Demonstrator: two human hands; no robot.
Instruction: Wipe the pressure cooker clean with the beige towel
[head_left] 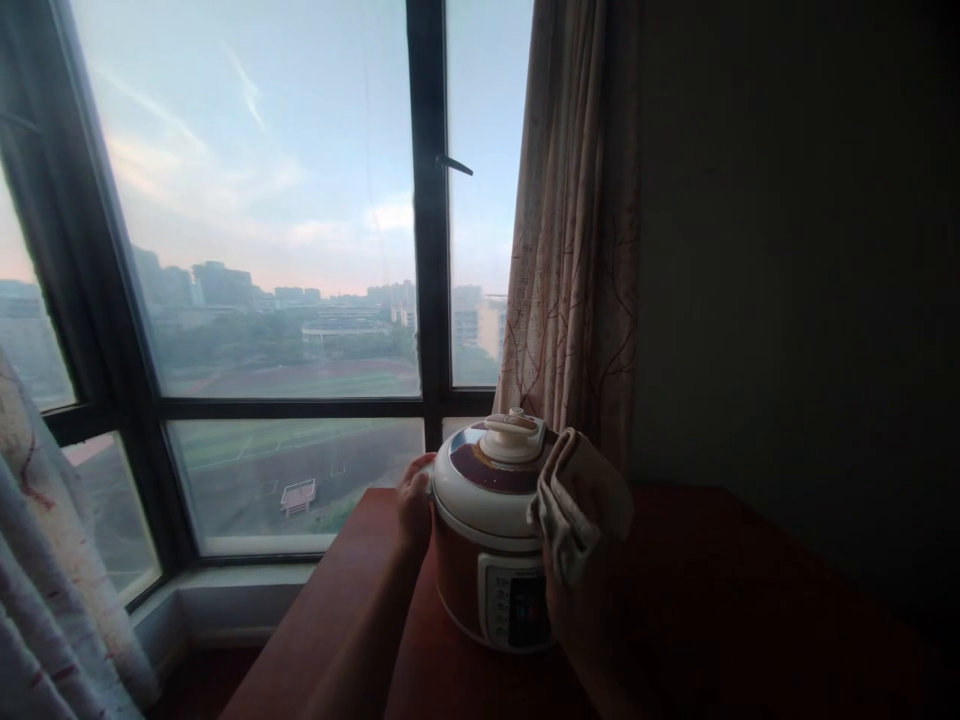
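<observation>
An electric pressure cooker (457, 575) with a white lid and a reddish-brown body stands upright on the wooden table (330, 600). Its lid knob (511, 436) is on top, and a control panel (516, 605) faces me. My left hand (415, 500) is closed around the handle on the cooker's left side. On the right, my right hand (581, 575) grips a folded cloth (574, 500), which lies against the cooker's lid and upper side. Shadow and the cloth hide most of the right fingers.
Large windows (292, 250) with dark frames stand behind and left of the table. A patterned curtain (570, 230) hangs just behind the cooker, another curtain (60, 580) at lower left. A dark wall (787, 250) rises on the right. The table's left edge slopes toward me.
</observation>
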